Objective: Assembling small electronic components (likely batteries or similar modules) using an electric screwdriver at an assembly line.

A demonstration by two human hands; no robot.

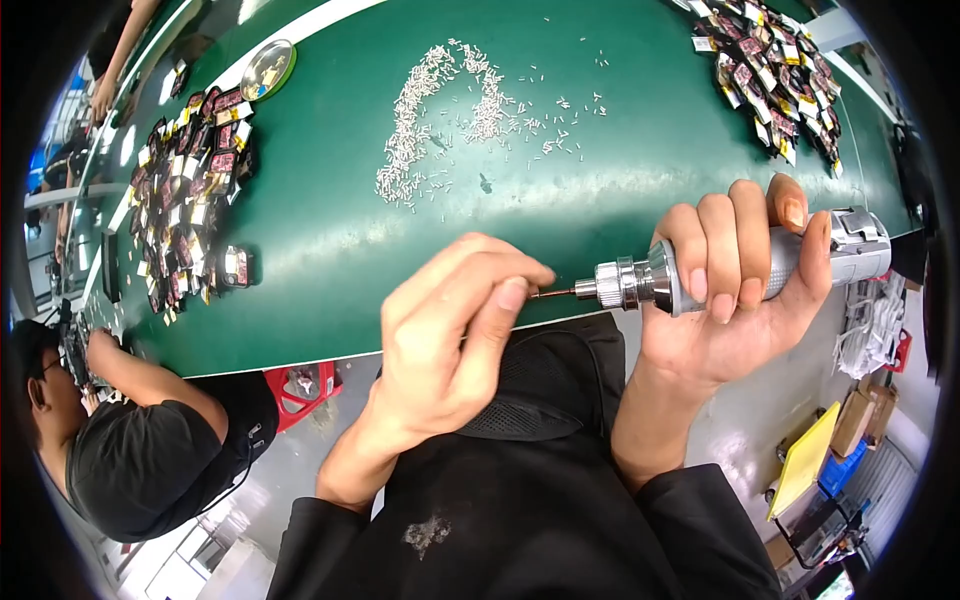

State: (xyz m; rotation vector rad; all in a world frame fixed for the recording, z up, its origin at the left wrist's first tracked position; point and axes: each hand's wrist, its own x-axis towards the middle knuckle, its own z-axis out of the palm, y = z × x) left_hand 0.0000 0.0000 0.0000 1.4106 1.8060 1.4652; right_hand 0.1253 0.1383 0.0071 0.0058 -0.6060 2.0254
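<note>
My right hand (728,285) is wrapped around a silver-grey electric screwdriver (860,248), held sideways above the table's near edge. Its thin copper-coloured bit (560,292) points left toward my other hand. There, the thumb and index finger of my left hand (440,335) are closed in a pinch at the bit's tip. Whether a small piece sits between those fingertips is hidden. Beyond both hands, many small pale rod-shaped pieces (405,130) lie in a curved heap on the green tabletop (320,230), with more scattered to the right of it.
Piles of small black parts with white and yellow labels lie at the left (185,200) and far right (770,70). A round dish (268,70) stands at the back left. A co-worker in black (150,450) sits at lower left near a red stool (300,390). A yellow-topped cart (805,460) stands lower right.
</note>
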